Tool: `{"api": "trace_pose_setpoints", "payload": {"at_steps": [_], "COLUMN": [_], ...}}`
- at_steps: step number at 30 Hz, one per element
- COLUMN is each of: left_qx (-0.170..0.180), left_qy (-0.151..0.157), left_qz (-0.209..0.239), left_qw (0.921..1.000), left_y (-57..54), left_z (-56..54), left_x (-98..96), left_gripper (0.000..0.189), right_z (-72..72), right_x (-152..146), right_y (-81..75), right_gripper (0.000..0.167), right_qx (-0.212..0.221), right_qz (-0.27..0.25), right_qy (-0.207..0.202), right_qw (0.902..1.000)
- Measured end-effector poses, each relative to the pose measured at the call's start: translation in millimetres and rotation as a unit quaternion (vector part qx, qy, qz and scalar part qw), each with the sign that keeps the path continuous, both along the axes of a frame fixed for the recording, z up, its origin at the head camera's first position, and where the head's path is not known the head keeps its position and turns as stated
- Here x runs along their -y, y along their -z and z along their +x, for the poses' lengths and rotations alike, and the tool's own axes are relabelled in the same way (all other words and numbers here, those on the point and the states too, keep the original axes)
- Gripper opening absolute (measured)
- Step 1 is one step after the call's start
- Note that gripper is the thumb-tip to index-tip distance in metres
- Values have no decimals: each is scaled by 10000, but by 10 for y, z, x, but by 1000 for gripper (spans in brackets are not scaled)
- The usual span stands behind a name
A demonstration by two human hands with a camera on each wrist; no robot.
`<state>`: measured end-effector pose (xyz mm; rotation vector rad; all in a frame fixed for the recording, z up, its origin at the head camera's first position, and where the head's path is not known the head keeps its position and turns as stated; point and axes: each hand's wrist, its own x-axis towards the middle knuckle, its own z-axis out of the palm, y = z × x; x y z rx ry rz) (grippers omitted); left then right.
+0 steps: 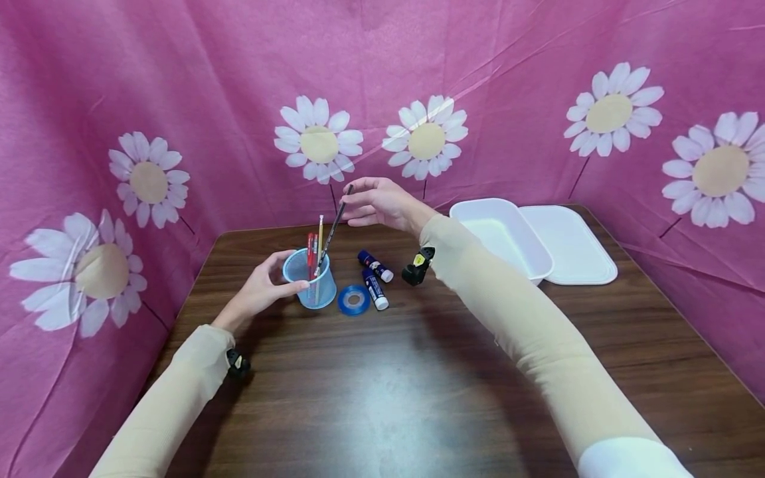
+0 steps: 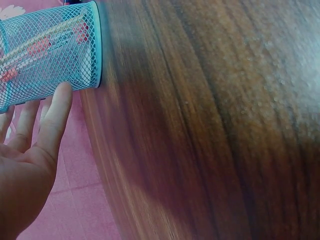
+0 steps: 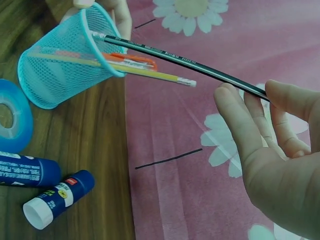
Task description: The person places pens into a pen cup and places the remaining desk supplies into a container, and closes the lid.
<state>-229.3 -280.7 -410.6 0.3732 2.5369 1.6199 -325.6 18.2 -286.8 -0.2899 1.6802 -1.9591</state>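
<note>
A light-blue mesh pencil cup [image 1: 317,287] stands on the table at the left. My left hand [image 1: 263,287] grips it from the side, thumb at the near rim and fingers behind; in the left wrist view the fingers lie along the mesh [image 2: 55,55]. My right hand [image 1: 382,204] is above and to the right of the cup, pinching the upper end of a black pencil [image 3: 185,61] between thumb and fingers. The pencil slants down, its silvery lower end inside the cup's mouth. A yellow pencil [image 3: 150,73] and red pens [image 1: 310,249] stand in the cup.
Right of the cup lie a roll of blue tape [image 1: 353,301] and two blue glue sticks [image 1: 375,289] with white ends. Farther right are a white plastic tub [image 1: 502,229] and its white lid [image 1: 576,245]. A pink flowered curtain [image 1: 239,79] hangs behind the table.
</note>
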Motion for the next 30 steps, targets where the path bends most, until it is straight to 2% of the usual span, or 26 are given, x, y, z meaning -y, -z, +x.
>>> {"api": "trace_pose_setpoints", "payload": {"at_steps": [7,15,20,30], "left_qx": [-21,11,51,191], "left_qy": [-9,4,37,-4], "left_qz": [7,-21,112,46], "left_qw": [10000,10000,9999,9998], "left_y": [-5,15,15,-7], "left_z": [0,-5,-16,12], "left_x": [16,-2,-7,-16], "left_gripper": [71,71,72,74], "right_z": [17,61,73,74], "right_x": [118,227,263,290], "right_y": [122,205,247,352], "right_gripper": [37,25,27,30], "right_qx": [-170,-163,-232,-109], "right_qz": [265,501,602,663], "right_qy": [-236,-420,-512,-617], "right_qw": [9992,9977,9966,9958]}}
